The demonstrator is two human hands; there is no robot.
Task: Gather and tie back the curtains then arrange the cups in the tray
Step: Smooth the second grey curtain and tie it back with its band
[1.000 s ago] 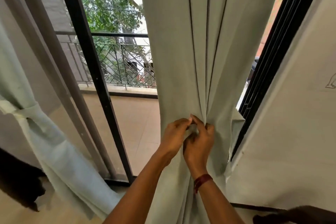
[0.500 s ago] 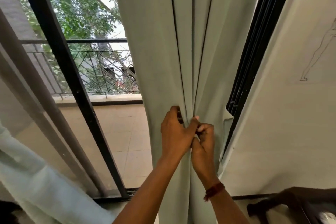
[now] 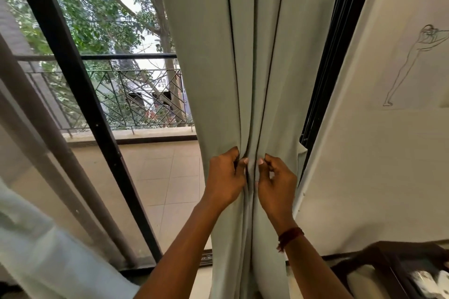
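A pale grey-green curtain hangs in tall folds in front of me, bunched at about waist height. My left hand grips a fold on its left side, fingers curled into the cloth. My right hand pinches the neighbouring fold just to the right, thumb and fingers bent round the fabric; a red thread band sits on that wrist. The two hands are a few centimetres apart. A second pale curtain lies at the lower left, blurred. No cups or tray are in view.
A black door frame post slants across the left, with a balcony railing and trees beyond. A white wall with a line drawing stands at the right. Dark wooden furniture sits at the lower right corner.
My hands were pressed together on the folds; now they have parted slightly, each holding its own fold. The view has tilted upward and moved closer to the curtain.
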